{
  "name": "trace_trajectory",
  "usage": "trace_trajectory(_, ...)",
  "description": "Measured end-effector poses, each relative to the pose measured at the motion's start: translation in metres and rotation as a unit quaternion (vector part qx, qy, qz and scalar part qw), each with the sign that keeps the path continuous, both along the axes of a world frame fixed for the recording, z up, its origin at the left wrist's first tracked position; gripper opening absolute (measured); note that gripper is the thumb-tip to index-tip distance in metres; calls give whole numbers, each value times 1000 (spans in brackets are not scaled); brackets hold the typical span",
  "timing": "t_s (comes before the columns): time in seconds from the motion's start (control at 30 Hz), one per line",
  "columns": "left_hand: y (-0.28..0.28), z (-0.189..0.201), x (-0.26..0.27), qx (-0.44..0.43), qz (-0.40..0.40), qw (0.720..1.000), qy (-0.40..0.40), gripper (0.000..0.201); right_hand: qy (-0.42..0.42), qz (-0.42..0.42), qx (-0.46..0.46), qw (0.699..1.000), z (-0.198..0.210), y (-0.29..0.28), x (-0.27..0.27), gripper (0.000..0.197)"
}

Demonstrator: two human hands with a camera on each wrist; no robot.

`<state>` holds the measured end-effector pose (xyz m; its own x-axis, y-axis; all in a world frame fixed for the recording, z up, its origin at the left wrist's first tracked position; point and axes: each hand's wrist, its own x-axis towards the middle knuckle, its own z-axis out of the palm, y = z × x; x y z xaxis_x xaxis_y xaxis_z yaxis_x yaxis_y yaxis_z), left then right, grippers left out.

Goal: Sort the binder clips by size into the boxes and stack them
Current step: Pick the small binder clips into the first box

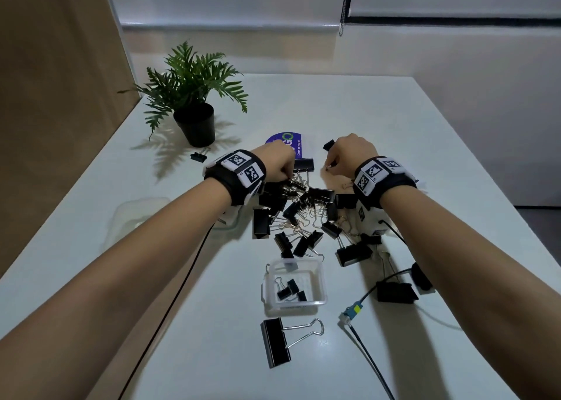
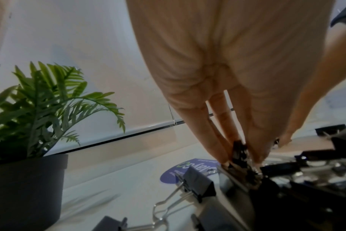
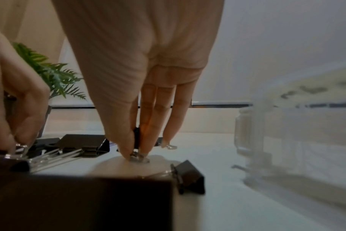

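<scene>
A heap of black binder clips of mixed sizes lies mid-table. My left hand reaches into the heap's far edge and pinches a small black clip between its fingertips. To the right, my right hand pinches another small clip against the table, its black end poking out past the knuckles. A small clear box near me holds three small clips. A second clear box sits at the left, partly hidden by my left forearm.
A potted fern stands at the back left with a stray clip beside it. A purple sticker lies beyond the hands. One large clip lies in front. A cable with a blue connector runs at the right.
</scene>
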<state>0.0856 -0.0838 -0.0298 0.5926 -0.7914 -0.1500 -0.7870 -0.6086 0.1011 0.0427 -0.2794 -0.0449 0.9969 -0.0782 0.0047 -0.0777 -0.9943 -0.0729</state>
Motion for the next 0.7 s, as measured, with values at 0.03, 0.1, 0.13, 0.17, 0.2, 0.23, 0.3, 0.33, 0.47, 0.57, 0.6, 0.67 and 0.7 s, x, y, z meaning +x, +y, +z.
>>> trace_trajectory(0.03, 1, 0, 0, 1, 1, 1000, 8, 21, -2, 1, 18, 1000, 0, -1, -2, 12)
trace_trajectory(0.1, 4, -2, -1, 4, 6, 1000, 13, 22, -6, 2, 36, 999, 0, -3, -6, 10)
trace_trajectory(0.13, 5, -4, -1, 6, 6, 1000, 6, 24, -8, 6, 40, 999, 1, -4, -8, 10)
trace_trajectory(0.17, 6, -6, -1, 10, 4, 1000, -8, 24, -11, 12, 44, 999, 2, -5, -11, 10)
trace_trajectory(0.2, 6, -8, -2, 14, -2, 1000, -25, 24, -14, 18, 49, 999, 2, -6, -13, 10)
trace_trajectory(0.23, 7, -10, -3, 16, -6, 999, -39, 23, -15, 22, 56, 998, 3, -7, -16, 10)
trace_trajectory(0.3, 8, -12, -3, 12, -5, 999, -48, 23, -13, 29, 69, 997, 4, -9, -19, 9)
trace_trajectory(0.33, 9, -13, -4, 10, -3, 999, -48, 22, -9, 33, 74, 997, 4, -10, -21, 9)
trace_trajectory(0.47, 9, -13, -4, 6, 20, 999, -38, 27, -4, 42, 99, 994, 4, -15, -26, 11)
trace_trajectory(0.57, 7, -11, -7, 12, -2, 999, -42, 37, -7, 40, 125, 991, 4, -17, -30, 10)
trace_trajectory(0.6, 6, -11, -8, 17, -7, 999, -41, 38, -6, 39, 131, 991, 4, -18, -31, 10)
trace_trajectory(0.67, 5, -10, -8, 20, 0, 999, -39, 35, -4, 42, 138, 990, 4, -20, -33, 10)
trace_trajectory(0.7, 3, -10, -8, 18, 7, 999, -40, 32, -4, 43, 140, 989, 4, -20, -34, 9)
